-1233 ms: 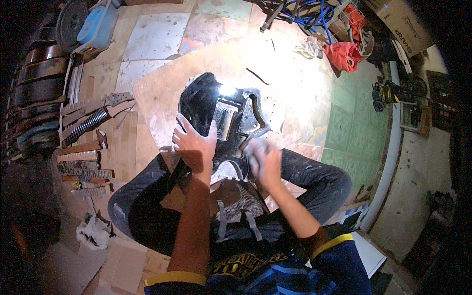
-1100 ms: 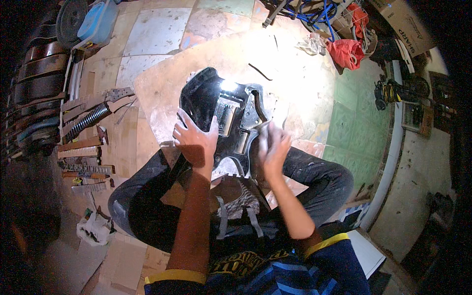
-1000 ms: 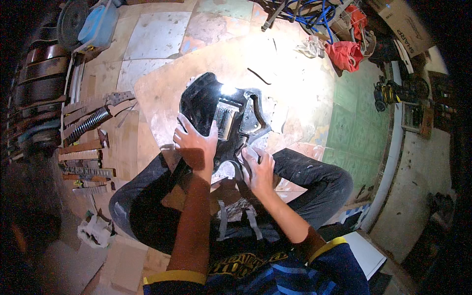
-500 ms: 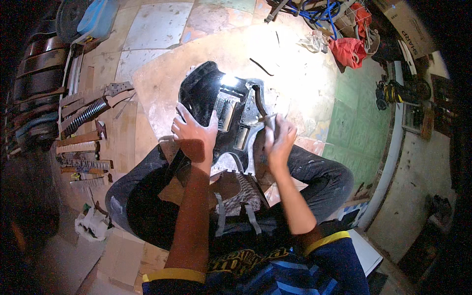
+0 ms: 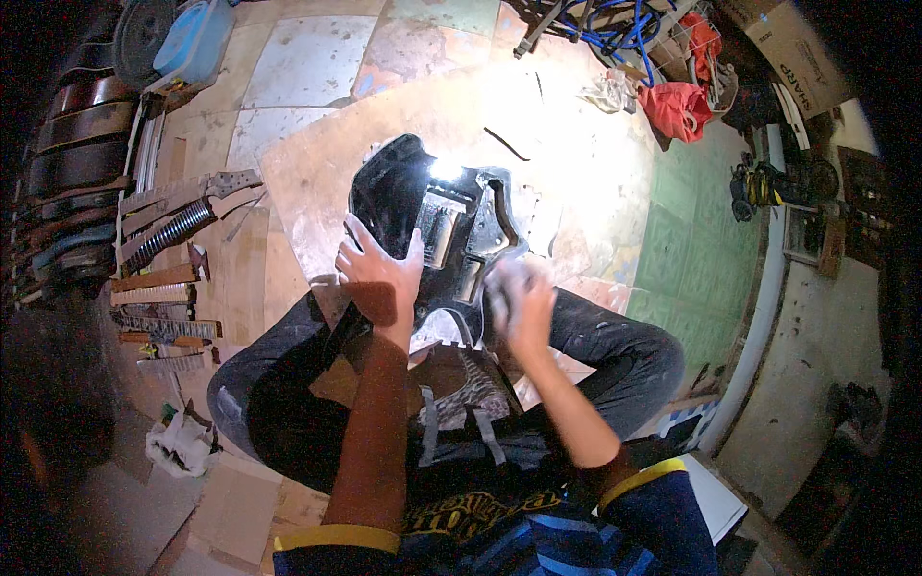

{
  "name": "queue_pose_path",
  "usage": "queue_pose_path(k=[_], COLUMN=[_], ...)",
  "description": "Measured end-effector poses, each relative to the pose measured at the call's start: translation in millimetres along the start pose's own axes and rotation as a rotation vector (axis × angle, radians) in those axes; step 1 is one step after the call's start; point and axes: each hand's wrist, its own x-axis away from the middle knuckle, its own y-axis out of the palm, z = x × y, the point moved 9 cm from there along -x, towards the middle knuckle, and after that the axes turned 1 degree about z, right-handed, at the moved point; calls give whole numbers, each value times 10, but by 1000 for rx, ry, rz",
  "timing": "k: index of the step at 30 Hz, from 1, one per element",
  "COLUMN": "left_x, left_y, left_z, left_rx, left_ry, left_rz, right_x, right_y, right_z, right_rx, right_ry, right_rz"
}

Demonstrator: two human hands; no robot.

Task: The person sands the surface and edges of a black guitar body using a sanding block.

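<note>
Sitting with knees bent outward in dark, dust-marked trousers (image 5: 619, 350), a person in a navy shirt (image 5: 538, 538) with yellow sleeve edges has a black guitar body (image 5: 384, 187) between and just beyond the legs. The left hand (image 5: 382, 278) lies spread on its left side, thumb apart from the fingers. The right hand (image 5: 521, 307) is at the body's lower right edge, fingers curled and blurred by motion; whether it grips anything, I cannot tell. White crumpled material (image 5: 181, 449) lies on the floor beyond the left knee. Under the guitar body spreads a pale board (image 5: 303, 182), strongly lit toward the right, with a thin dark strip (image 5: 506, 143) past the body's far edge. Farther left, hand tools (image 5: 163, 296) lie in a row near a black ribbed piece (image 5: 173, 235); green tiles (image 5: 687, 259) cover the floor to the right. At the far side are a blue container (image 5: 192, 43) on the left, and blue cables (image 5: 629, 34) and a red bag (image 5: 677, 110) on the right.
</note>
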Motion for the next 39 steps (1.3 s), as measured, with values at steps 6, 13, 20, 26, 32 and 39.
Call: queue_pose_path(k=[6,13,20,26,32,39], left_x=[-7,15,22,11,-2,7], left_y=[30,27,78,113,73,71], left_z=[11,-16,-39,-22,-15,-23], left_rx=[15,11,31,-59,-20,-39], left_ry=[-13,-43,-39,-7,-20,-16], left_rz=[-41,-75,-95,-70,-127,-71], right_x=[132,-61,-26,780,-173,267], right_y=[79,53,123,105,-102,78], right_z=[-133,-115,-92,-271,-175,-230], right_rx=[-78,-245,-184,-277,-331,-149], right_ry=[70,71,36,-75,72,-27], right_rz=[6,29,-33,-96,122,0])
